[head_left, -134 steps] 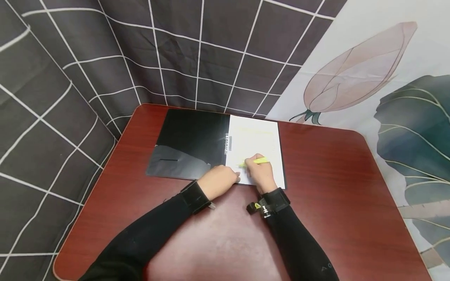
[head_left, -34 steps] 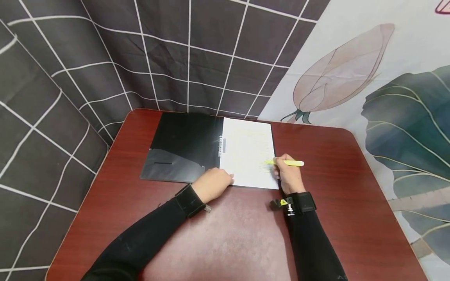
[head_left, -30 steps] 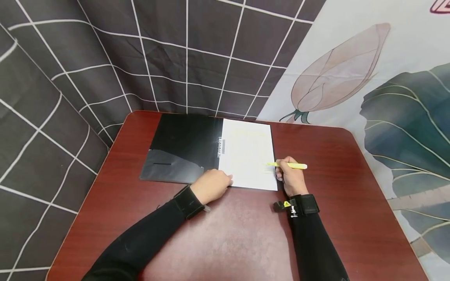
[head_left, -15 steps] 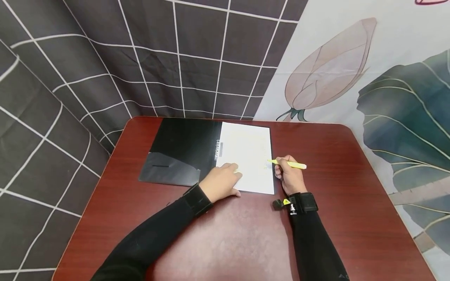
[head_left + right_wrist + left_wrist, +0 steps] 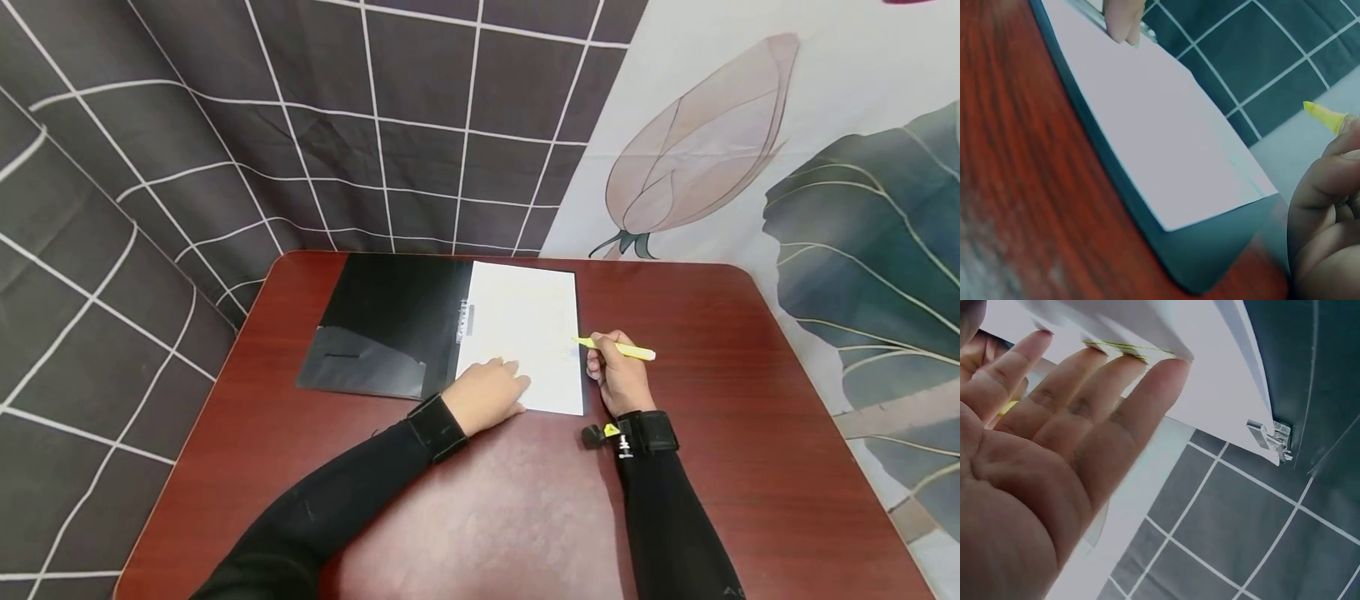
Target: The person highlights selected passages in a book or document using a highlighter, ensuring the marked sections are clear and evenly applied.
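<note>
A black clip folder (image 5: 397,292) lies open on the table, with white sheets (image 5: 525,317) on its right side under a metal clip (image 5: 462,321). My left hand (image 5: 487,393) rests on the lower left of the top sheet. In the left wrist view its fingers (image 5: 1138,415) reach out fairly straight, fingertips at the paper beside yellow marked lines (image 5: 1125,348). At the right edge of the sheet, my right hand (image 5: 622,377) pinches a yellow highlighter (image 5: 636,352), its tip pointing left. The right wrist view shows that tip (image 5: 1319,114) uncapped, above the folder's level.
The folder's left cover has a clear pocket (image 5: 367,360). Reddish wooden tabletop (image 5: 697,400) surrounds the folder. A dark gridded curtain (image 5: 420,150) hangs behind the table and along its left, and a white one with a flower print (image 5: 697,150) hangs at the right.
My right hand has gone from the sheet's lower middle to its right edge with the highlighter. My left hand has slid from the bottom edge onto the paper, its fingers spreading.
</note>
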Motion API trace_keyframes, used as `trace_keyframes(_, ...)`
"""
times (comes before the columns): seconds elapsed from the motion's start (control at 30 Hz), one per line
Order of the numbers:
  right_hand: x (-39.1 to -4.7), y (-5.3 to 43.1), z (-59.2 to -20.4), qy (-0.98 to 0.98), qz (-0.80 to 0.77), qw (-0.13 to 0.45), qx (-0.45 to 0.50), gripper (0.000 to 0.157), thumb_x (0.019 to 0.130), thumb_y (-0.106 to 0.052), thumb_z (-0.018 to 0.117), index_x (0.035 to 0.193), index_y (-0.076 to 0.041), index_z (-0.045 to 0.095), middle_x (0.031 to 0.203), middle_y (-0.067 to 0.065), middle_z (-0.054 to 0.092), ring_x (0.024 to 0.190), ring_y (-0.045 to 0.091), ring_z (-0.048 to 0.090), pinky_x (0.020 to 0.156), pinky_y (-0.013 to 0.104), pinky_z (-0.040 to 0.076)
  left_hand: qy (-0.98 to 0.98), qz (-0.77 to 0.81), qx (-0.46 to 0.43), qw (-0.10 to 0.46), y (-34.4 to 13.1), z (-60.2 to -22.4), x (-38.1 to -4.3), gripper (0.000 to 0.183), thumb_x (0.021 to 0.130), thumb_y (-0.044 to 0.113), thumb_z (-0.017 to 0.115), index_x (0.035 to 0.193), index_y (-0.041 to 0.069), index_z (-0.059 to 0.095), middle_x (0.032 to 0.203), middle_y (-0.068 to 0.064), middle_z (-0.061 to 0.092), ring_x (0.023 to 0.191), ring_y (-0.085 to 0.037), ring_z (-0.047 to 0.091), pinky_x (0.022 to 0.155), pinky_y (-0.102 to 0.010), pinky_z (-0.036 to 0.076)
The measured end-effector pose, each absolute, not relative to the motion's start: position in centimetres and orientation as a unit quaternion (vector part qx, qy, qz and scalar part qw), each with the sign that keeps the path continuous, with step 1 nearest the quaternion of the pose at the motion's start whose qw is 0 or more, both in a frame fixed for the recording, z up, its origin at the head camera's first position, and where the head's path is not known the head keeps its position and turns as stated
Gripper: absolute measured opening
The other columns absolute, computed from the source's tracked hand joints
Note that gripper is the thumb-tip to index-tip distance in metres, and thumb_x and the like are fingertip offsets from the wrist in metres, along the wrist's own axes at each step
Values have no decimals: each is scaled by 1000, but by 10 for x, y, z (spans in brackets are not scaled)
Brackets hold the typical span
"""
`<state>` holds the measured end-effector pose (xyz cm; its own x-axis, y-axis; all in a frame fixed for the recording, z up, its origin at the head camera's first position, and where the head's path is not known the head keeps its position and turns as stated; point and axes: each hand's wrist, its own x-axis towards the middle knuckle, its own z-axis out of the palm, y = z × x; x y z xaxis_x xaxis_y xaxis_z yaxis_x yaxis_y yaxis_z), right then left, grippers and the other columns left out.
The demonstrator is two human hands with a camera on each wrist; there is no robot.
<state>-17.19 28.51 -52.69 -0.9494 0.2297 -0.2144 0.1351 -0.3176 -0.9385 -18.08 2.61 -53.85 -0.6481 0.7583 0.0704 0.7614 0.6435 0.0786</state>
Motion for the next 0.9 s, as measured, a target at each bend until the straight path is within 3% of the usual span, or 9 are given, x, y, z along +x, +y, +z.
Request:
trace_keyframes(0.17,-167,289,-531,-567,806,36,-163,34,117,-13,57,84,-18,53,69,-7,64,58,3,53,53,15,44,-908,-5,-418,0,34,-510,-163,50,103,58,80,132,17,75,128,-9,79,112,-30,77,81,-44,69)
trace_keyframes(0.2,-166,290,-531,-566,807,38,-165,35,118,-13,57,83,-19,53,69,-7,64,58,3,53,53,15,44,-910,11,-414,-11,35,-501,-160,55,103,61,78,138,19,74,134,-9,78,116,-29,77,85,-44,69)
trace_keyframes(0.3,-164,291,-532,-557,813,36,-166,35,118,-13,56,84,-18,53,69,-7,64,57,3,53,53,15,44,-916,14,-399,-34,36,-492,-158,68,103,66,76,154,21,68,157,-13,69,142,-36,69,102,-58,67)
trace_keyframes(0.4,-164,291,-532,-559,813,32,-161,34,118,-14,56,85,-18,53,70,-7,64,58,4,53,53,15,43,-921,4,-386,-42,33,-503,-165,77,102,69,75,165,26,60,173,-17,56,160,-47,53,110,-75,59)
trace_keyframes(0.47,-167,291,-531,-561,813,32,-154,33,119,-14,56,86,-18,53,70,-6,64,57,4,53,52,15,43,-922,-9,-384,-44,30,-504,-167,79,101,68,76,165,24,59,172,-19,56,160,-48,53,107,-77,60)
trace_keyframes(0.7,-177,289,-528,-571,810,28,-133,32,118,-14,56,86,-18,53,70,-6,63,57,3,52,52,15,42,-917,5,-397,-51,27,-486,-170,64,111,58,69,158,15,65,164,-20,64,152,-43,64,102,-67,66)
trace_keyframes(0.9,-176,290,-528,-561,817,29,-132,32,116,-11,56,85,-17,56,68,-6,63,56,4,52,52,16,42,-920,8,-390,-43,37,-493,-171,67,106,64,72,153,15,67,152,-20,71,141,-42,69,95,-67,67)
